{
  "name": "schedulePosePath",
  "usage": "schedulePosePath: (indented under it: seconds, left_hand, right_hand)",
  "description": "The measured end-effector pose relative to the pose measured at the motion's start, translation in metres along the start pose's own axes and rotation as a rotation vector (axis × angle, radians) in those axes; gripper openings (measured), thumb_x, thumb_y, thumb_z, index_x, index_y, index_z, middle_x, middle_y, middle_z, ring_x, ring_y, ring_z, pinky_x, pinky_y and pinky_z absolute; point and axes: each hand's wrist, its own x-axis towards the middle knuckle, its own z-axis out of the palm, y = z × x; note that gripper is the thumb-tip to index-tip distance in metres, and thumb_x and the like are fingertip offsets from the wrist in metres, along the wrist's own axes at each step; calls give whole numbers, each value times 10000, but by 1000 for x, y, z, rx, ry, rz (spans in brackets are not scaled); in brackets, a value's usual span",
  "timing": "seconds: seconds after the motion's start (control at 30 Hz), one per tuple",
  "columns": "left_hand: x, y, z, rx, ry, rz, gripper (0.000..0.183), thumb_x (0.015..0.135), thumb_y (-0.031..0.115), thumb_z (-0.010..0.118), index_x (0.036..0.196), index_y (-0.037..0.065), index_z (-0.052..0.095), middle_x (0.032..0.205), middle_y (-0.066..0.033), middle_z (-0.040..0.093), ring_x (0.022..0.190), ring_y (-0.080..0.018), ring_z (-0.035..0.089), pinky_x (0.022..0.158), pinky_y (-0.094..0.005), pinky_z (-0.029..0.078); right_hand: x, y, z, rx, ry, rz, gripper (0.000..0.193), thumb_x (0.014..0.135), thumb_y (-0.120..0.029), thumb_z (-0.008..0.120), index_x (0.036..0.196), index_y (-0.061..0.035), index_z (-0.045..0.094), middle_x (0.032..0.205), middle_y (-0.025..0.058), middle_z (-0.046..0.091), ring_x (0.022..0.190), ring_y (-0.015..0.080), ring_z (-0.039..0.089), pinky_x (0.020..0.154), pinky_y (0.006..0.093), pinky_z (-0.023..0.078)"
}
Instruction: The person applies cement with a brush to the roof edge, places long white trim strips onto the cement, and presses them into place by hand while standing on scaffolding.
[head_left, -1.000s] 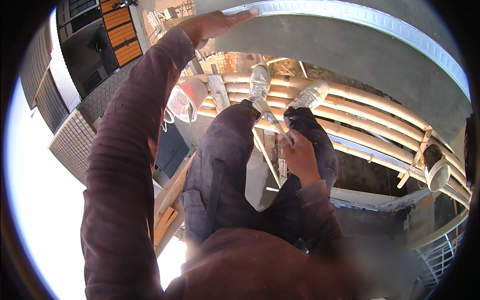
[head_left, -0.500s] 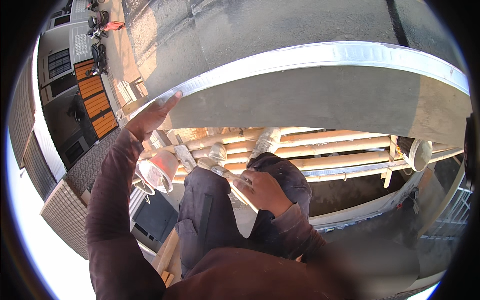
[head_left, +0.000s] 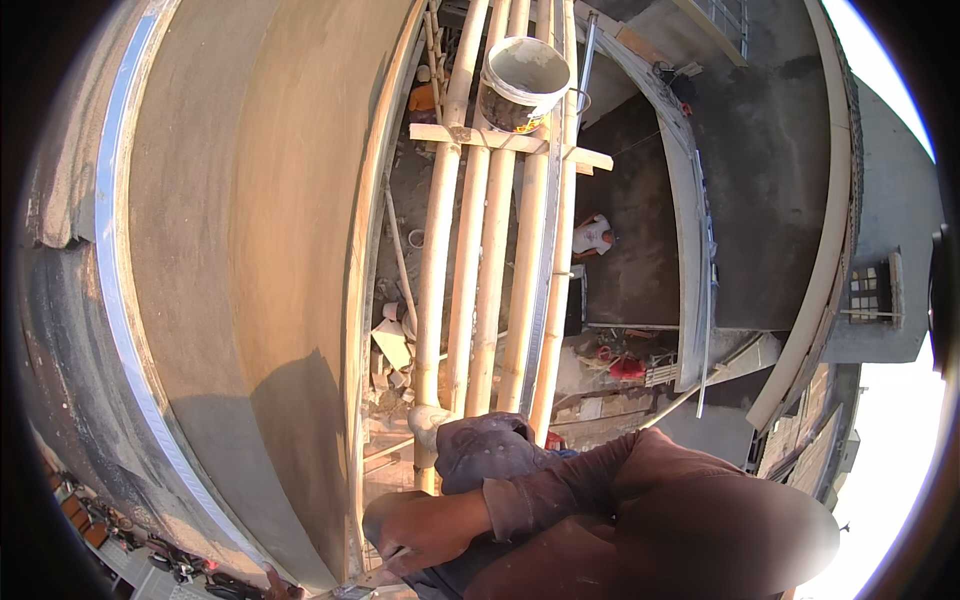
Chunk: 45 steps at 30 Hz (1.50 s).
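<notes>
My right hand (head_left: 435,530) is low in the picture, its fingers wrapped around the pale handle of a slim tool (head_left: 376,576). Most of that tool is covered by the hand or cut off by the lower edge, so its working end cannot be made out. Only a small part of my left hand (head_left: 280,586) shows at the lower left, with a finger stretched out at the end of the metal-edged top of the plastered wall (head_left: 300,250). My bent knee (head_left: 495,450) in dark trousers lies over the bamboo poles, beside my right forearm.
Long bamboo poles (head_left: 467,270) form a narrow raised platform, tied across by a wooden crosspiece (head_left: 500,142). A mortar-stained bucket (head_left: 525,85) stands at its far end. Rubble (head_left: 390,350) lies far below on the left; a person in a white shirt (head_left: 593,236) is below on the right.
My view has swung to the right, along the poles, so the wall now runs up the left side. The bucket has come to the top middle. My left hand has slipped to the lower edge.
</notes>
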Motion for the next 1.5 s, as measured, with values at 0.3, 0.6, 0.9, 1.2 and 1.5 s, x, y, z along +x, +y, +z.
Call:
schedulePosePath:
  seconds: [0.3, 0.6, 0.9, 1.2, 1.5]
  left_hand:
    - [-2, -30, 2, 395, 83, 258, 425, 1028, 424, 568, 1115, 9, 601, 907, -142, 510, 802, -293, 479, 675, -433, 390]
    - [16, -109, -3, 636, 232, 599, 435, 1027, 386, 571, 1246, 10, 596, 1047, -248, 622, 954, -403, 595, 766, -512, 477]
    - [-20, -102, 40, 713, 592, 626, 574, 976, 469, 633, 1230, -46, 632, 1058, -295, 686, 1037, -460, 635, 860, -531, 505]
    - [-25, -113, 71, 662, 1066, 871, 579, 960, 495, 649, 1233, -14, 651, 1177, -235, 677, 1098, -396, 630, 930, -539, 509]
    - [-14, -121, 87, 577, 1144, 782, 618, 949, 539, 658, 1251, 1, 629, 1257, -233, 652, 1162, -408, 616, 1006, -548, 488]
  right_hand:
    - [11, 53, 30, -541, 285, -770, 232, 927, -230, 556, 734, -116, 614, 723, 143, 600, 705, 357, 609, 618, 497, 451]
    - [2, 40, 44, -271, 104, -562, 352, 974, -340, 574, 879, -20, 684, 891, 184, 688, 840, 387, 650, 727, 499, 494]
    - [5, 51, 55, -322, 37, -329, 288, 1000, -284, 619, 928, -16, 697, 937, 192, 707, 819, 322, 683, 693, 419, 521]
    - [23, 47, 65, -516, 170, -168, 375, 958, -429, 663, 931, -61, 730, 928, 176, 726, 833, 341, 696, 726, 458, 533]
    - [55, 4, 69, -723, 300, -354, 393, 1055, -431, 526, 1008, -57, 635, 857, 142, 626, 761, 343, 623, 683, 445, 486]
